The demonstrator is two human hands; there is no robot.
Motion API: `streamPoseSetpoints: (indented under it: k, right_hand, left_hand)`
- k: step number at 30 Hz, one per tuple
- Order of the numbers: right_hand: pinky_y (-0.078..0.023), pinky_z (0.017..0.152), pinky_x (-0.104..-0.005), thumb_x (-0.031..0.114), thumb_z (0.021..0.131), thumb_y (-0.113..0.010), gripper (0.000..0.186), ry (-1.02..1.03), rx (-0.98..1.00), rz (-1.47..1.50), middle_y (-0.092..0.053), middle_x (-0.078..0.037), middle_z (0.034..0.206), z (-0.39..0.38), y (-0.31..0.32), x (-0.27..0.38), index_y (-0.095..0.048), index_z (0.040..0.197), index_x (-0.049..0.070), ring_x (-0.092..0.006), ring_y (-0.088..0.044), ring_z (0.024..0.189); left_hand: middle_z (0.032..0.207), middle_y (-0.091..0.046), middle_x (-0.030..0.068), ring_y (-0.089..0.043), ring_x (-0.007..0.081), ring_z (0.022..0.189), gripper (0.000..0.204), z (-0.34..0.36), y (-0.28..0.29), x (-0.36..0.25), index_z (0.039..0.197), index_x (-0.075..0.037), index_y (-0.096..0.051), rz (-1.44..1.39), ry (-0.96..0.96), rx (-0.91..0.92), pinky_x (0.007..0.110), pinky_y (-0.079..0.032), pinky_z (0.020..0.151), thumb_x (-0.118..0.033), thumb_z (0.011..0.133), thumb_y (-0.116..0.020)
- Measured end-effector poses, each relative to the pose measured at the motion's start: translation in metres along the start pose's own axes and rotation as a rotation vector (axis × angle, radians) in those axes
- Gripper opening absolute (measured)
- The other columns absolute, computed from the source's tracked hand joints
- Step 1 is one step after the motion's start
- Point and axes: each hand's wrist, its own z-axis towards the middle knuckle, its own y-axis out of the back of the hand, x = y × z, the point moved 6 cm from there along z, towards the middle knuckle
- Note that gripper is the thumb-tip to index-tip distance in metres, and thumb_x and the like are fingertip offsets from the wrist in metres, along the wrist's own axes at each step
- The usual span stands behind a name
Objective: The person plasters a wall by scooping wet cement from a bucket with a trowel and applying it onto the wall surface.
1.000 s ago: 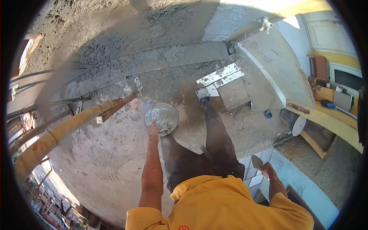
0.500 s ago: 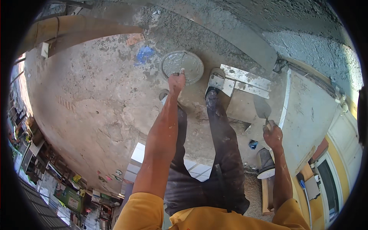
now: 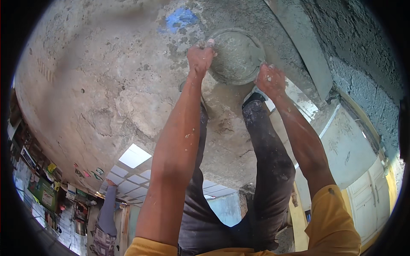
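A round tub (image 3: 237,55) of grey wet mortar is in the upper middle of the view, just beyond my feet. My left hand (image 3: 200,57) is closed on the tub's left rim, thumb uppermost. My right hand (image 3: 270,80) is closed at the opposite rim, with grey smears on its fingers; I cannot see the trowel in it or around it. My right foot in a dark-strapped sandal (image 3: 253,101) stands just below the tub, and my left foot is mostly hidden by my left forearm.
Wet grey render (image 3: 358,55) and a ledge (image 3: 299,36) run along the right. A blue patch (image 3: 179,19) marks the rough concrete. White tiles (image 3: 134,155), another person (image 3: 106,215) and clutter lie lower left. A pale board (image 3: 346,141) and white doors (image 3: 368,198) are lower right.
My right hand has moved from low at the right up to the tub's rim, and the trowel it held no longer shows. My left hand stays at the tub. The view has swung round.
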Motion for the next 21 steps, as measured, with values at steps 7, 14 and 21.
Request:
streamPoseSetpoints:
  k: [7,14,21]
  right_hand:
    - [-0.053,0.093,-0.0458,0.038,0.088,-0.068,0.047,0.078,0.057,0.287,-0.070,-0.022,0.111,0.024,-0.078,0.016,-0.067,0.117,0.001,-0.0402,-0.067,0.107]
    - [-0.053,0.089,-0.0506,0.038,0.086,-0.069,0.050,-0.055,0.105,0.369,-0.070,-0.025,0.105,-0.027,-0.024,0.004,-0.067,0.121,0.003,-0.0434,-0.068,0.102]
    - [-0.055,0.088,-0.0504,0.038,0.082,-0.071,0.045,-0.188,-0.133,0.576,-0.072,-0.025,0.100,-0.107,0.128,0.017,-0.069,0.113,0.005,-0.0437,-0.069,0.098]
  left_hand:
    - [0.102,-0.072,0.0316,-0.069,0.0476,0.101,0.047,0.003,0.034,0.029,0.105,0.010,-0.072,0.286,-0.104,-0.208,0.044,-0.055,0.087,-0.033,0.086,-0.071]
    - [0.095,-0.070,0.0074,-0.066,0.0131,0.079,0.033,-0.112,0.132,0.138,0.126,0.006,-0.063,-0.031,0.207,-0.123,0.025,-0.052,0.067,-0.016,0.101,-0.060]
    - [0.083,-0.064,0.0009,-0.059,0.0100,0.073,0.016,-0.273,0.215,0.114,0.105,-0.003,-0.066,-0.010,0.310,-0.160,0.025,-0.046,0.062,-0.017,0.101,-0.058]
